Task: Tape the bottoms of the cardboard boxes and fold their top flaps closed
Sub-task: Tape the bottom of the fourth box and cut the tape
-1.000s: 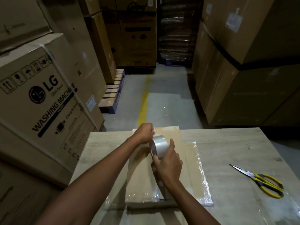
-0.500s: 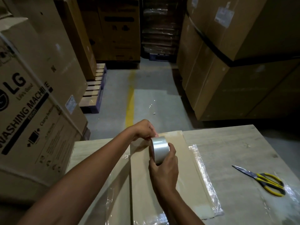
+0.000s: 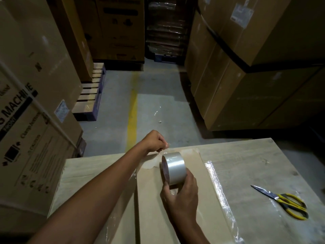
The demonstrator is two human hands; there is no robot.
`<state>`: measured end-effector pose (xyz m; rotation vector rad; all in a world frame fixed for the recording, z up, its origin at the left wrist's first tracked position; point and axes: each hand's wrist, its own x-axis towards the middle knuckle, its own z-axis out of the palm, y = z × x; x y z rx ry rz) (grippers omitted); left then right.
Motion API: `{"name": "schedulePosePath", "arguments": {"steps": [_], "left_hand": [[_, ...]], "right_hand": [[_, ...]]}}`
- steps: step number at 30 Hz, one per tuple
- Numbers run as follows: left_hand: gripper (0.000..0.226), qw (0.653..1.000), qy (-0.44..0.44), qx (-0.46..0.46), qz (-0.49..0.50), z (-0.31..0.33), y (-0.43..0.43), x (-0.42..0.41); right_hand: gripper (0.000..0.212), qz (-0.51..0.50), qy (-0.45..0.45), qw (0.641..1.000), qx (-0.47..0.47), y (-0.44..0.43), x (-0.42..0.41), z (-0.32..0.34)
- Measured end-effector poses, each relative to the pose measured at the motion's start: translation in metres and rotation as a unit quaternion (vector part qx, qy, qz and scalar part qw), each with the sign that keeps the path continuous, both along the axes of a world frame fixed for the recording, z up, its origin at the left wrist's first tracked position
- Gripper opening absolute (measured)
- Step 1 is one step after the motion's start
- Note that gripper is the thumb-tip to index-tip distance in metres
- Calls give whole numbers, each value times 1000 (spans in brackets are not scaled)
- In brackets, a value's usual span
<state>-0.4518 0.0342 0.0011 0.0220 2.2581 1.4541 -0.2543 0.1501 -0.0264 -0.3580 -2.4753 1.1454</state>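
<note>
A flat stack of folded cardboard boxes (image 3: 202,194) lies on the wooden table (image 3: 255,161), partly in clear plastic wrap. My right hand (image 3: 181,196) grips a roll of clear tape (image 3: 175,168) just above the cardboard. My left hand (image 3: 156,140) pinches the loose end of the tape at the far edge of the cardboard, and a short strip stretches from it back to the roll.
Yellow-handled scissors (image 3: 284,201) lie on the table to the right. A large washing machine carton (image 3: 29,120) stands close on the left, and stacked cartons (image 3: 246,76) are on the right. A floor aisle with a yellow line (image 3: 132,113) runs ahead, past a pallet (image 3: 91,92).
My left hand has drawn the tape end away from the roll toward the far edge of the cardboard. My right hand with the roll has shifted slightly toward me. The view has tilted lower.
</note>
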Motion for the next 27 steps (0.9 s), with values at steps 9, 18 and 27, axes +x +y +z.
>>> {"name": "schedulePosePath", "arguments": {"steps": [9,18,27], "left_hand": [[8,999,-28,-8,34,-19,3,-10],[22,986,-10,-147,-79,-24,2,-8],[41,972,183,-129,-74,-9,-9,38]], "right_hand": [[54,21,0,999,-30,3,-17,-2],[56,35,-11,998,-43,4,-10,-4],[42,42,-38,996,-67,6,-10,5]]}}
